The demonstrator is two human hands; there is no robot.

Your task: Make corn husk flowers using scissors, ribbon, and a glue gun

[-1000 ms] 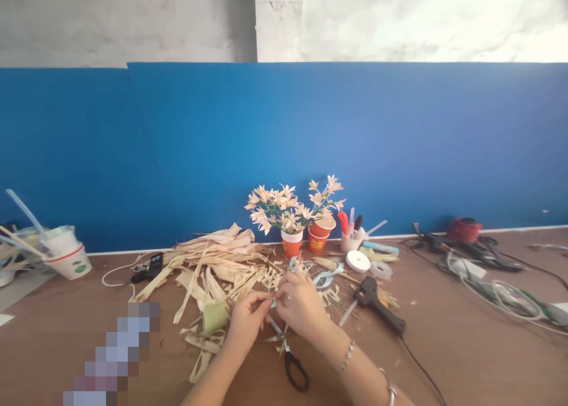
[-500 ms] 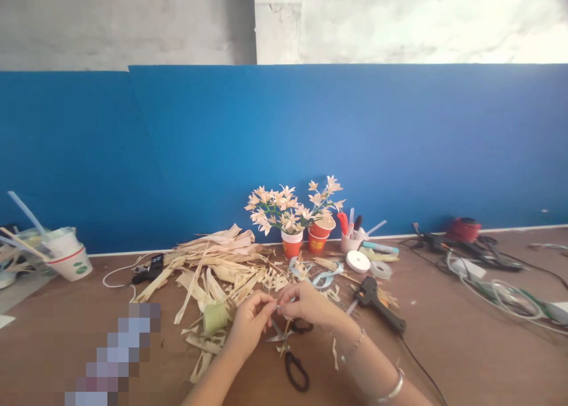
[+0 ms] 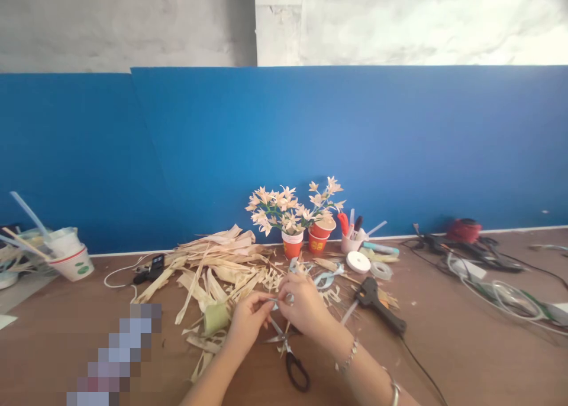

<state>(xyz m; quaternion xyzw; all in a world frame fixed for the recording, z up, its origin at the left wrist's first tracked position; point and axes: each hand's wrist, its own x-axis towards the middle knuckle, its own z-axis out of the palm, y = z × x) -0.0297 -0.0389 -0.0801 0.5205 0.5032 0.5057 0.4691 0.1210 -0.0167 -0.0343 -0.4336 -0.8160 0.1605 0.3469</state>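
Near the middle of the table, my left hand [image 3: 249, 320] pinches a thin, pale bluish piece between thumb and fingers. Close beside it, my right hand [image 3: 300, 302] has its fingers curled at the same small piece, which is too small to make out well. Black-handled scissors [image 3: 288, 350] lie spread under and in front of my hands, one handle partly hidden by my right hand. Dried husk strips [image 3: 222, 261] are heaped behind and to the left, beside a green roll [image 3: 216, 318]. Pale blue ribbon [image 3: 327, 277] lies just beyond my right hand.
Husk flowers [image 3: 284, 205] stand in a red paper cup [image 3: 293, 246] by the blue partition. A glue gun [image 3: 379, 305] with a cord lies to the right, near white tape rolls [image 3: 358, 262]. Cables [image 3: 501, 293] spread at far right; a white cup [image 3: 73, 261] stands far left.
My right hand has turned and lifted slightly, its fingers now farther back and covering the upper scissor handle. My left hand has stayed nearly in place.
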